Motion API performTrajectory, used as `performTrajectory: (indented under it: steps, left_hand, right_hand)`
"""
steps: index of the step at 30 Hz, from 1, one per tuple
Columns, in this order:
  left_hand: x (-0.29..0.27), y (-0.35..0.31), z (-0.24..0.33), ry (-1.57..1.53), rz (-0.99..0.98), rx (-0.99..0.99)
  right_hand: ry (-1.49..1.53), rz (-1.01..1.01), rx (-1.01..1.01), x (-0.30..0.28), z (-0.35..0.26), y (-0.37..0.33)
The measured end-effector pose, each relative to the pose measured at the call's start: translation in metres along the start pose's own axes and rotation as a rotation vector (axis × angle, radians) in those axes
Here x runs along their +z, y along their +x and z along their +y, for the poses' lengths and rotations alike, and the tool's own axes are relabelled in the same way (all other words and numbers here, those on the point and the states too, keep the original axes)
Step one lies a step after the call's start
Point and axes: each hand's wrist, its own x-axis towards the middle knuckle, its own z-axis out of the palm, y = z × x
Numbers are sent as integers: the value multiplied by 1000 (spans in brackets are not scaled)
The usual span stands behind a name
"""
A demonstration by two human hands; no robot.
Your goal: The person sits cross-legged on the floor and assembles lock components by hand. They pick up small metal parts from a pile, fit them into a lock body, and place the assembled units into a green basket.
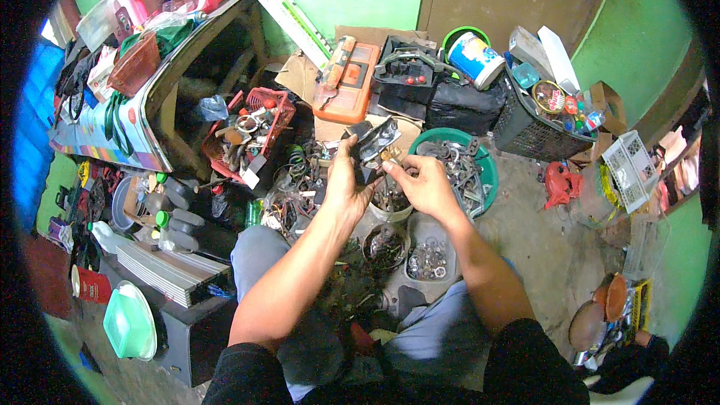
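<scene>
1. Part [379, 139], dark and silvery, sits between my hands, its dark side gripped in my partly closed left hand [344, 186].
2. My right hand [427, 186] nearly pinches beside it; holding anything, I can't tell.
3. Likely light, stiff, perhaps greasy; I'd grasp its edges.

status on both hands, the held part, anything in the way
Left hand holding dark-and-silver part. Right hand fingertips at its near side, grip unclear. Nothing seen blocking the part; small pale bucket close below the hands.
</scene>
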Motion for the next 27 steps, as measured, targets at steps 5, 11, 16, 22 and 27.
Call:
performTrajectory:
  steps: [5, 11, 16, 22, 27]
  left_hand:
    - [0, -2, 1, 12, 85, 42]
    - [-2, -2, 10, -40, 80, 16]
    - [-8, 3, 13, -234, 95, -51]
    - [-23, 11, 24, -316, 139, -2]
    - [-38, 17, 37, -436, 214, 52]
  right_hand:
    - [161, -12, -110, 6, -6, 2]
    - [293, -125, -10, 12, 10, 9]
    - [470, -298, -9, 7, 6, 6]
    - [483, -338, -148, -4, -5, 0]
    - [617, -292, -110, -20, -6, -4]
